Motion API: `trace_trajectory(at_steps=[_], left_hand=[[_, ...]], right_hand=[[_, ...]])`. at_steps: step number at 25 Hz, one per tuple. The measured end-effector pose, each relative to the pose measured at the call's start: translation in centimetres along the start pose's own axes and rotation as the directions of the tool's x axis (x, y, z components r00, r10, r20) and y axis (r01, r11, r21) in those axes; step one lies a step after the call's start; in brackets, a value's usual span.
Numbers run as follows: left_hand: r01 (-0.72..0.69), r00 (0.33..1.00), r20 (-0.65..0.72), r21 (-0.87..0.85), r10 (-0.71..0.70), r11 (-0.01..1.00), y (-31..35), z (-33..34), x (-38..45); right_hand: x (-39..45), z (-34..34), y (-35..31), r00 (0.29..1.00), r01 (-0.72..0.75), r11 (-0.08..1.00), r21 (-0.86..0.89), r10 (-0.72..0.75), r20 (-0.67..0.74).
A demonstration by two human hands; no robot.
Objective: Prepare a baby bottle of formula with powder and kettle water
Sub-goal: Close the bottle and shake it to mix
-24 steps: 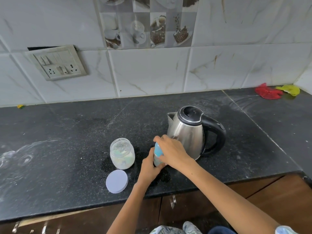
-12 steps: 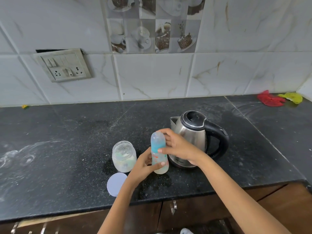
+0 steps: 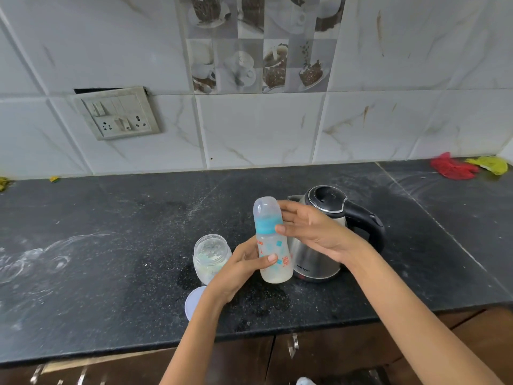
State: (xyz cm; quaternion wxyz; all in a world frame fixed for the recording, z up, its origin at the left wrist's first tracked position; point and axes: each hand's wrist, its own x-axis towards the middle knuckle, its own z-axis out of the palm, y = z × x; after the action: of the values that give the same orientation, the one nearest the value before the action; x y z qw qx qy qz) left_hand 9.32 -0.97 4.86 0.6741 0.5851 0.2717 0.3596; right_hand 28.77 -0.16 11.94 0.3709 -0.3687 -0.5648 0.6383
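A clear baby bottle (image 3: 273, 243) with a blue collar and a clear cap is held upright above the black counter (image 3: 111, 245). My left hand (image 3: 240, 269) grips its lower body. My right hand (image 3: 313, 229) rests against the collar with its fingers spread and flat. Pale cloudy liquid fills the bottle's bottom. Behind the bottle stands a steel kettle (image 3: 324, 234) with a black lid and handle. To the left a lidless jar of powder (image 3: 211, 257) sits on the counter, and its white lid (image 3: 194, 301) lies in front, partly hidden by my left forearm.
A tiled wall with a switch and socket plate (image 3: 118, 113) backs the counter. Red and yellow cloths (image 3: 469, 166) lie at the far right corner. White powder smears mark the counter's left side (image 3: 41, 259). Dark cabinet doors (image 3: 294, 354) run below the front edge.
The bottle has been lifted off the counter and raised upright. My right hand has loosened from gripping the cap and now lies flat against the collar. The view has tilted upward.
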Motion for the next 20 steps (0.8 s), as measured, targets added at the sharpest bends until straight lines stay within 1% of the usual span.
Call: trace_trajectory(at_steps=[2,4,9,10,12,13,15,16,17,18,19,20], left_hand=[[0.019,0.999,0.035,0.01,-0.019,1.0,0.8,-0.5,0.0],[0.019,0.999,0.041,0.056,-0.021,0.998,1.2,-0.7,0.0],[-0.032,0.999,-0.018,0.093,0.034,0.995,1.7,-0.2,-0.1],[-0.017,0.999,-0.04,0.087,0.021,0.996,1.8,-0.1,-0.1],[0.058,0.997,-0.061,0.123,-0.051,0.991,1.7,-0.2,0.0],[0.082,0.996,-0.044,0.163,-0.076,0.983,1.5,-0.2,0.1],[0.088,0.996,-0.022,0.151,-0.086,0.985,1.2,-0.2,0.0],[0.072,0.996,-0.067,0.115,-0.065,0.991,0.9,-0.3,0.0],[0.054,0.986,-0.159,0.074,-0.041,0.996,0.3,-0.4,-0.1],[0.034,0.964,-0.267,0.046,-0.021,0.998,-0.5,-0.4,-0.2],[0.032,0.926,-0.378,0.078,0.0,0.996,-1.6,-0.4,-0.1],[0.055,0.889,-0.456,0.217,0.051,0.975,-3.0,-0.3,0.0]], right_hand=[[0.1,0.0,-0.6,1.0,0.021,0.998,-0.061,-0.02,0.021],[0.2,0.3,-0.7,1.0,0.028,0.993,-0.115,-0.028,0.006],[0.0,1.2,-0.1,0.988,0.083,0.987,-0.135,-0.099,-0.118],[-0.2,1.4,0.4,0.986,0.086,0.985,-0.152,-0.106,-0.126],[-0.8,1.6,1.4,0.989,0.061,0.986,-0.155,-0.08,-0.121],[-1.1,1.7,1.9,0.991,0.048,0.988,-0.149,-0.067,-0.12],[-1.6,2.0,2.4,0.984,0.065,0.988,-0.142,-0.087,-0.157],[-1.8,2.1,2.3,0.974,0.092,0.988,-0.125,-0.115,-0.195],[-2.0,2.1,2.1,0.959,0.118,0.989,-0.083,-0.136,-0.249],[-2.2,2.1,1.8,0.943,0.138,0.99,-0.011,-0.134,-0.303],[-2.3,2.3,1.5,0.935,0.153,0.984,0.091,-0.114,-0.337],[-2.5,2.6,1.3,0.936,0.163,0.961,0.222,-0.08,-0.342]])
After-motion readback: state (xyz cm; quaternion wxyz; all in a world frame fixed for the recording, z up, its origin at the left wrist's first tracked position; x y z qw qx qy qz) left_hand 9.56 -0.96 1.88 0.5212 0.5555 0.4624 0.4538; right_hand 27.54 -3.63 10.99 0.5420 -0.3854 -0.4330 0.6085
